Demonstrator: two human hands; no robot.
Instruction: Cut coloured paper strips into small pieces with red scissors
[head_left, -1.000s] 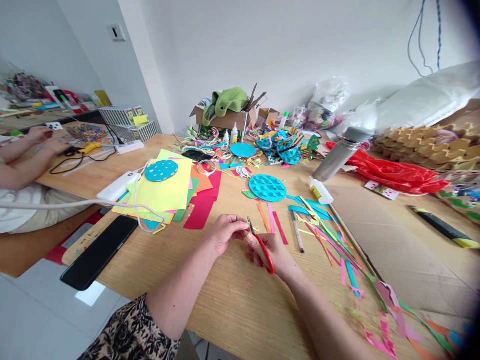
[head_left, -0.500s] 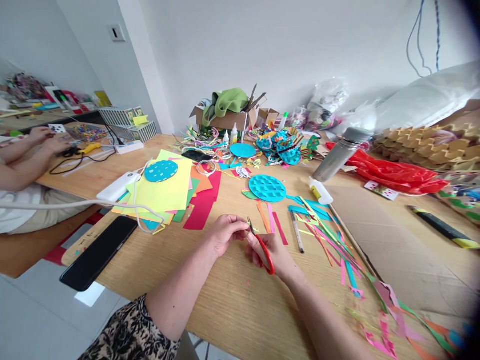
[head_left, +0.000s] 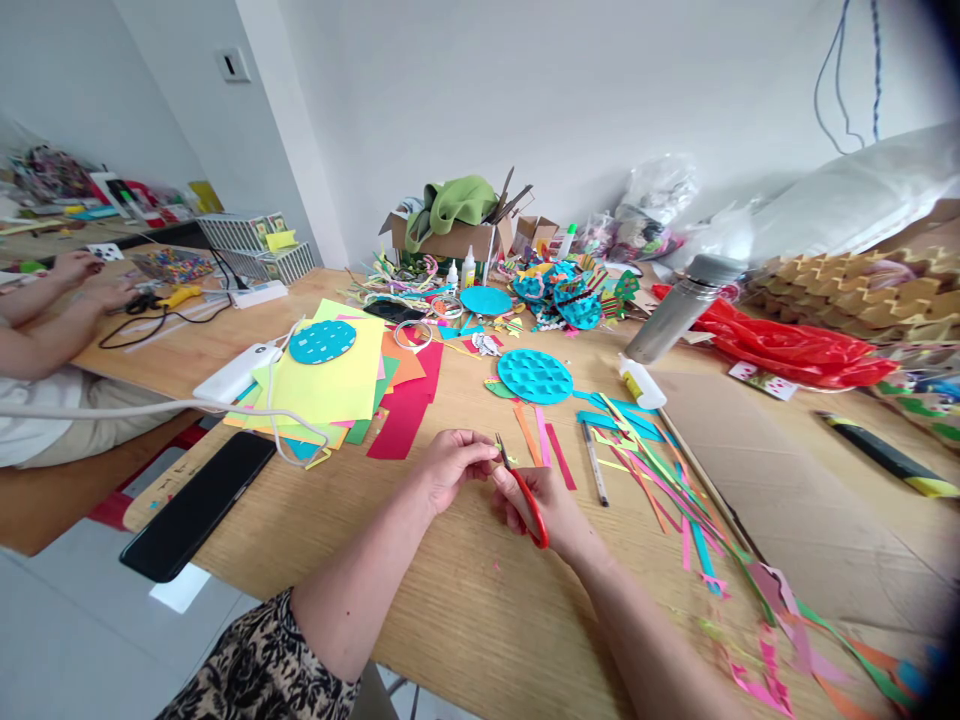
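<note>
My right hand (head_left: 536, 500) is closed round a pair of red-handled scissors (head_left: 538, 520), whose dark blades point up and away from me. My left hand (head_left: 457, 468) is pinched at the fingertips, close beside the blades. A small piece of yellow paper (head_left: 496, 454) shows at those fingertips, mostly hidden. Beyond the hands lies a blue paper disc (head_left: 535, 377) with raised shapes. Orange, pink and red paper strips (head_left: 559, 456) lie just past my right hand, and a pen (head_left: 595, 463) is to their right.
Coloured paper sheets (head_left: 330, 370), a power bank (head_left: 236, 372) and a black phone (head_left: 199, 505) are at left. Rightward are loose paper strips (head_left: 675, 470), a glue bottle (head_left: 641, 384), a metal flask (head_left: 675, 315), cardboard (head_left: 780, 490) and a cutter knife (head_left: 889, 452). A co-worker's hands (head_left: 90, 280) are far left.
My hands and the scissors stay almost in place. At far left, the co-worker's hand and the card in it have shifted slightly left.
</note>
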